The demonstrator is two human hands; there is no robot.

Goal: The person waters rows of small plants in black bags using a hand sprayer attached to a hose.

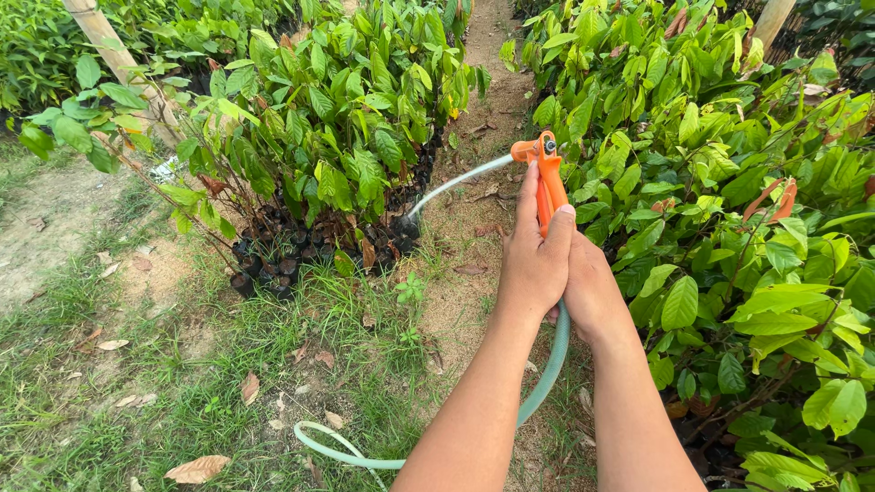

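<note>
We hold an orange spray nozzle just right of the frame's centre, both hands wrapped around its handle. Our left hand closes over the grip with the thumb laid up along the orange body; our right hand is tucked against it from the right side, also clasped on the handle. A thin jet of water leaves the nozzle tip and slants down to the left, landing among the black nursery bags under the seedlings in the upper middle of the frame. The pale green hose drops from beneath our hands and curls across the grass toward the bottom centre. More leafy seedlings fill the right side.
</note>
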